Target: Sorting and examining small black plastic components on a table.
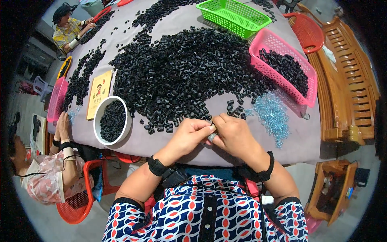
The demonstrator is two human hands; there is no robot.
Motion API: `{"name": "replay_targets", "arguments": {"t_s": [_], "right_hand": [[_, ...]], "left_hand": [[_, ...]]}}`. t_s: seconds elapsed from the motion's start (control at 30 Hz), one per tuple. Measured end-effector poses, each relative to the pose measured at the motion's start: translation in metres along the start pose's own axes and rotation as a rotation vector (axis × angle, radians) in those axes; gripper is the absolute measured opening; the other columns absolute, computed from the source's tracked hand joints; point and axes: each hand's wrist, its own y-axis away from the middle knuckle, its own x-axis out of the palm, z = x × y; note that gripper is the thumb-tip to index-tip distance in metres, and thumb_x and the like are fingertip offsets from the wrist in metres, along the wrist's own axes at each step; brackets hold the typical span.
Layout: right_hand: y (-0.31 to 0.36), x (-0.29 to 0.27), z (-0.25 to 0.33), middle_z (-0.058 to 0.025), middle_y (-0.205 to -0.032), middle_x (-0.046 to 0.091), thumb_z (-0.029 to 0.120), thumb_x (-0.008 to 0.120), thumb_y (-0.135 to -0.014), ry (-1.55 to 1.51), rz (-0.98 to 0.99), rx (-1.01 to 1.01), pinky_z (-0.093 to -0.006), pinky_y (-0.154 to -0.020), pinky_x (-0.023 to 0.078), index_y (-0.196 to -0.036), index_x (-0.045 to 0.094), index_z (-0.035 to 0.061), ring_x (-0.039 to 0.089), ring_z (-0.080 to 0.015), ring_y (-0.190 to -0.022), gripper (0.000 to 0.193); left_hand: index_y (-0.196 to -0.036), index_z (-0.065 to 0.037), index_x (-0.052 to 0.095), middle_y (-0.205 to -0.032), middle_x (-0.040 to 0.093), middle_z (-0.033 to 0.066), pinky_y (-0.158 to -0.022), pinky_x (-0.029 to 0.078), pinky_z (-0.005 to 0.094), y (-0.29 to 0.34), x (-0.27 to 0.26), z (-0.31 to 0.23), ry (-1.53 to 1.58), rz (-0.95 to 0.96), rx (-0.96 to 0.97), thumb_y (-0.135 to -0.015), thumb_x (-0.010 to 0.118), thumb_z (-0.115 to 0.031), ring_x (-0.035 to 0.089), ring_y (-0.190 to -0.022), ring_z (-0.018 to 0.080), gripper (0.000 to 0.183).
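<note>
My left hand (187, 136) and my right hand (237, 135) meet at the table's near edge, fingertips pinched together. Between them is a small black plastic piece (213, 124), mostly covered by the fingers. Something small and greyish (211, 137) shows under my right fingers; I cannot make out what it is. Just beyond my hands spreads a big heap of short black tubular plastic parts (189, 72). A pile of small clear bluish pieces (271, 117) lies right of my right hand. To the left stands a white bowl (96, 128) of thin black parts.
A pink basket (258, 40) holding black parts stands at the right, near a green basket (209, 16). A yellow booklet (99, 94) lies beside the white bowl. Two other people sit on the left, one by a pink basket (57, 99). A wooden bench (346, 72) flanks the table.
</note>
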Motion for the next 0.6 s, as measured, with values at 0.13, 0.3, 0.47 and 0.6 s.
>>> {"name": "replay_targets", "arguments": {"t_s": [0.13, 0.3, 0.47, 0.6], "right_hand": [[0.002, -0.012, 0.004, -0.015, -0.079, 0.058, 0.017, 0.073, -0.072, 0.007, 0.09, 0.069, -0.0427, -0.063, 0.052, -0.086, 0.056, 0.002, 0.063, -0.035, -0.073, 0.026], [0.01, -0.012, 0.002, -0.0158, -0.08, 0.059, 0.019, 0.073, -0.074, 0.015, 0.056, 0.084, -0.044, -0.063, 0.051, -0.087, 0.056, 0.0018, 0.062, -0.0364, -0.072, 0.028], [0.019, -0.011, -0.004, -0.0169, -0.08, 0.059, 0.015, 0.069, -0.075, 0.043, 0.04, 0.14, -0.0458, -0.064, 0.051, -0.09, 0.055, 0.0012, 0.062, -0.0379, -0.073, 0.025], [0.024, -0.016, -0.006, -0.0185, -0.082, 0.061, 0.009, 0.068, -0.073, 0.038, 0.056, 0.2, -0.0441, -0.066, 0.053, -0.087, 0.057, -0.0007, 0.064, -0.0366, -0.075, 0.021]], "left_hand": [[-0.085, 0.0, 0.071, -0.074, 0.068, 0.001, -0.059, 0.052, 0.0219, -0.002, 0.004, -0.006, -0.028, 0.055, -0.037, -0.097, 0.059, -0.019, 0.062, -0.064, 0.0066, 0.026], [-0.081, 0.001, 0.071, -0.069, 0.067, 0.0023, -0.056, 0.05, 0.0222, -0.004, 0.013, -0.015, -0.161, 0.007, -0.026, -0.095, 0.061, -0.018, 0.063, -0.061, 0.0076, 0.026], [-0.081, 0.002, 0.071, -0.069, 0.068, 0.002, -0.054, 0.049, 0.0224, -0.016, 0.019, -0.003, -0.167, 0.011, 0.026, -0.095, 0.061, -0.019, 0.062, -0.057, 0.0077, 0.027], [-0.089, 0.002, 0.071, -0.08, 0.069, 0.0026, -0.063, 0.054, 0.022, -0.019, 0.028, -0.006, -0.085, 0.058, -0.046, -0.098, 0.058, -0.016, 0.064, -0.07, 0.007, 0.024]]}}
